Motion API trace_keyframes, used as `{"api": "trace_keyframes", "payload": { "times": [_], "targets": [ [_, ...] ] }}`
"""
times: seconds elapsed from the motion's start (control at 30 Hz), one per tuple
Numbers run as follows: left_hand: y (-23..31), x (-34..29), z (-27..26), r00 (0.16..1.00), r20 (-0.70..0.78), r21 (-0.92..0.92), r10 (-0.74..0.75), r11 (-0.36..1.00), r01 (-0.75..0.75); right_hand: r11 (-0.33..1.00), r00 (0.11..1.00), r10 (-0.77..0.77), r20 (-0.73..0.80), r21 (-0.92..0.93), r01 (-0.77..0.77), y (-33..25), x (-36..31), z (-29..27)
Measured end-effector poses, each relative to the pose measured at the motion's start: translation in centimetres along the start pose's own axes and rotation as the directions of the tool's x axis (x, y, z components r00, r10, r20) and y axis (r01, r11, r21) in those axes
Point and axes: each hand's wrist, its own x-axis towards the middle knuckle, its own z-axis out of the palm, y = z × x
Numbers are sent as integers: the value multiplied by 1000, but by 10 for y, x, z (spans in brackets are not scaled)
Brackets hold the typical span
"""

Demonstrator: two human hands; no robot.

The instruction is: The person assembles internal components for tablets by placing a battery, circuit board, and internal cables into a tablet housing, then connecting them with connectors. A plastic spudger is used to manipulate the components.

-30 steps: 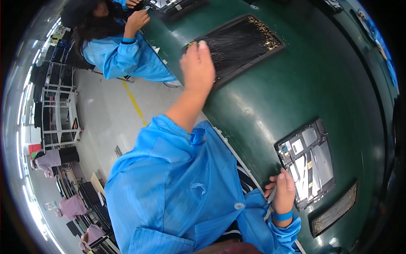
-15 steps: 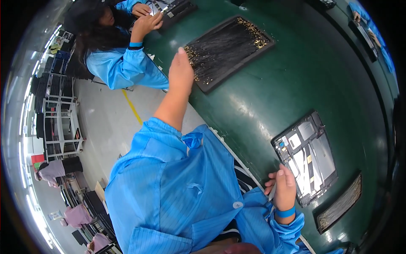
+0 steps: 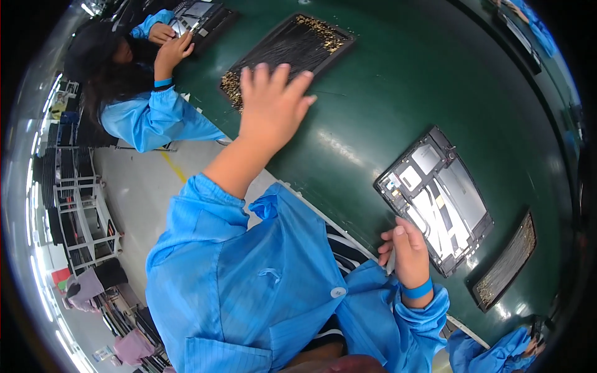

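My left hand is open, fingers spread, with nothing seen in it. It hovers over the near edge of a black tray of thin dark strands with small gold bits gathered at both ends. My right hand is closed around a slim pale tool; only a short length shows, so its kind is unclear. Beside that hand lies an opened flat device housing, black-framed, with silver plates, white strips and small boards inside. Whether the hand touches its edge I cannot tell.
A second narrow tray of strands lies right of the housing on the green table. At the upper left a co-worker in blue handles another opened device. Another person's blue sleeve shows at lower right.
My left hand has gone from its fingers held together at the tray's edge to spread wide. The view has shifted, moving table things leftward and up. My right hand stays by the housing.
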Motion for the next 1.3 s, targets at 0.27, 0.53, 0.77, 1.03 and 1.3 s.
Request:
{"api": "trace_keyframes", "payload": {
  "times": [0.27, 0.53, 0.77, 1.03, 1.3],
  "targets": [
    [3, 28, 34, 988, 145, -128, -43, 990, 62, 1000, 1000, -4, 6, 10, 4, -4, -1, 2],
    [2, 20, 50, 991, 124, -233, -49, 970, 77, 999, 1000, -12, 22, 35, 11, -1, -1, 0],
    [2, 29, 40, 955, 147, -249, -257, 925, 287, 998, 999, -27, 43, 50, 25, 2, 0, -2],
    [-38, 42, 46, 876, 106, -212, -470, 850, 481, 997, 999, -24, 47, 72, 20, 2, 0, -3],
    [-27, 53, 30, 874, 27, -297, -485, 831, 470, 998, 999, -33, 25, 61, 32, -1, 1, -2]
  ]
}}
